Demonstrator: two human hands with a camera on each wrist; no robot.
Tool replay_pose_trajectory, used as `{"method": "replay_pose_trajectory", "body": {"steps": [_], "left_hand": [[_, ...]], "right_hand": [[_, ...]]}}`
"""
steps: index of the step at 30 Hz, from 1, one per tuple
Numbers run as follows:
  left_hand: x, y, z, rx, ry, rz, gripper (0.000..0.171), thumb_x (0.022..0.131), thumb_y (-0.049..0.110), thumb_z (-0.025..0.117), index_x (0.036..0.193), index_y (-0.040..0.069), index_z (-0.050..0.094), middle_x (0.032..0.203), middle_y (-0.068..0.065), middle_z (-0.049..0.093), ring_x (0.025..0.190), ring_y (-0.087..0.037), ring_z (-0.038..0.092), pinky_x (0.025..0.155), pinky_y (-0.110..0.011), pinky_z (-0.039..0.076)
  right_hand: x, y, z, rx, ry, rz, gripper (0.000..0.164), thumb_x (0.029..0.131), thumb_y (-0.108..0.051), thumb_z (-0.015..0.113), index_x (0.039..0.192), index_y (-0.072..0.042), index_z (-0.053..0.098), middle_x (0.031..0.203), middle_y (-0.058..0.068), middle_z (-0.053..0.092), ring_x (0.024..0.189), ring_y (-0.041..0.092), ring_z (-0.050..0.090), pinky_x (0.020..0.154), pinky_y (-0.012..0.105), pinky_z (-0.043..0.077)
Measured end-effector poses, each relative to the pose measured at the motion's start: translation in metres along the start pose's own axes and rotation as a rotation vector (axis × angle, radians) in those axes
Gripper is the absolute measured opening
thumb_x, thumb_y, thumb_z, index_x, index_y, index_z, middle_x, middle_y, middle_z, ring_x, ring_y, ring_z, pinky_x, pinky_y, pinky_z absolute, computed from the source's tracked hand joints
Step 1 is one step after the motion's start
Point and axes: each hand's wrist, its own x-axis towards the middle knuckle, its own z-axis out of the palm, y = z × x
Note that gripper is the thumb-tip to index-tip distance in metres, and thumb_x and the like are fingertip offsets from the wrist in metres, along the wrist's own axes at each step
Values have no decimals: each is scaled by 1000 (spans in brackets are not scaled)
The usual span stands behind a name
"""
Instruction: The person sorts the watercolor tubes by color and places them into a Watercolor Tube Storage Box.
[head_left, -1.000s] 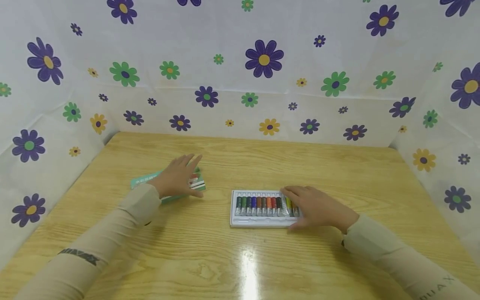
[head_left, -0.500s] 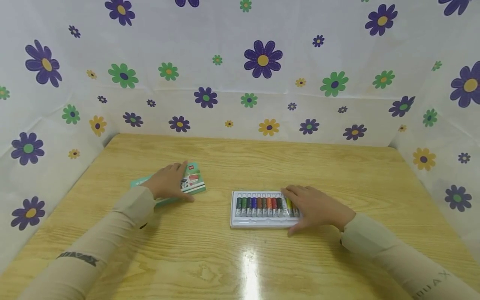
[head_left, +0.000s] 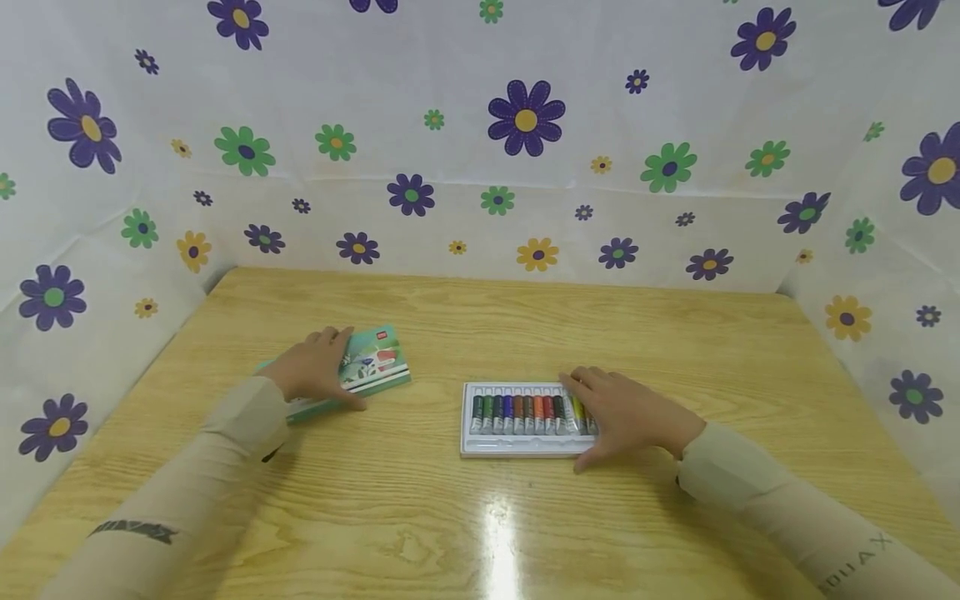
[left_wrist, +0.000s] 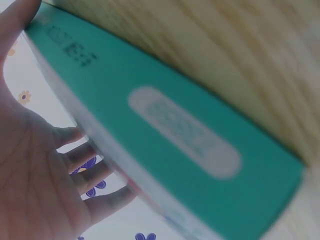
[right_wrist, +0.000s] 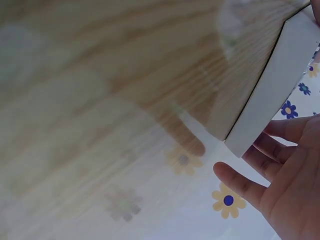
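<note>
In the head view my left hand lies across a teal cardboard box printed with a plant picture, covering its left part. Its fingers are fairly straight at the far edge in the left wrist view, and the thumb is by the near side wall. My right hand spans the right end of a white tray holding a row of small paint tubes in several colours. Thumb at the front edge and fingers at the rear, it holds the tray and hides some tubes.
Both things lie on a glossy wood-grain table, apart from each other. White cloth walls with printed flowers enclose the table at the back and both sides.
My left hand has slid left along the teal box, uncovering more of its right part. The box stays in place. The right hand and the paint tray have hardly moved.
</note>
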Motion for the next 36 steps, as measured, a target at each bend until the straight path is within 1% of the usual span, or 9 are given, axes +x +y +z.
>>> {"method": "replay_pose_trajectory", "body": {"steps": [4, 7, 10, 17, 21, 28, 31, 36], "left_hand": [[-9, -5, -1, -10, -10, -3, 135, 57, 76, 70, 145, -10, 13, 144, -34, 26, 130, -52, 29, 103, -62, 32], [-16, -7, -3, -17, -12, 2, 134, 58, 74, 71, 144, -12, 14, 143, -36, 25, 130, -53, 29, 103, -63, 32], [-18, -9, -3, -28, -7, 9, 132, 60, 73, 71, 143, -12, 15, 143, -36, 26, 129, -53, 30, 102, -63, 32], [-15, -17, 0, -33, 21, 27, 128, 60, 73, 71, 143, -10, 19, 139, -34, 31, 125, -50, 35, 100, -62, 35], [-13, -18, 1, -31, 36, 42, 123, 61, 70, 72, 141, -9, 24, 136, -32, 36, 123, -47, 39, 100, -61, 37], [-12, -13, -2, -41, 63, 71, 116, 60, 65, 75, 138, -8, 30, 131, -29, 41, 118, -43, 43, 99, -59, 39], [-12, -10, -4, -55, 63, 72, 115, 60, 64, 76, 138, -7, 30, 131, -29, 40, 119, -43, 42, 99, -59, 39], [-12, -6, -8, -70, 70, 74, 116, 60, 63, 77, 140, -6, 30, 132, -28, 40, 120, -42, 42, 100, -59, 38]], "right_hand": [[2, 0, 0, 34, -20, 17, 121, 62, -76, 65, 147, -2, 23, 146, 19, 35, 133, 36, 38, 108, 50, 35], [4, 0, 0, 66, -12, 9, 119, 63, -72, 69, 147, 0, 24, 145, 19, 36, 132, 35, 39, 108, 48, 36], [4, 1, -1, 92, 1, -2, 117, 63, -67, 73, 145, 2, 26, 142, 20, 38, 129, 33, 40, 107, 48, 37], [6, 3, -1, 120, 8, 0, 113, 63, -65, 73, 144, 0, 29, 139, 17, 40, 124, 29, 43, 105, 47, 40], [7, 4, 0, 110, 19, -14, 111, 63, -66, 73, 142, 1, 33, 134, 16, 43, 119, 27, 46, 103, 45, 42], [8, 4, 0, 78, 38, -27, 106, 62, -66, 73, 137, 1, 39, 126, 11, 47, 109, 21, 47, 98, 41, 46], [8, 3, -1, 78, 33, -20, 106, 61, -66, 73, 137, 1, 40, 126, 12, 47, 109, 21, 47, 97, 41, 46], [8, 7, -1, 84, 29, 22, 108, 60, -67, 73, 138, 0, 39, 130, 13, 46, 112, 23, 49, 99, 42, 46]]}}
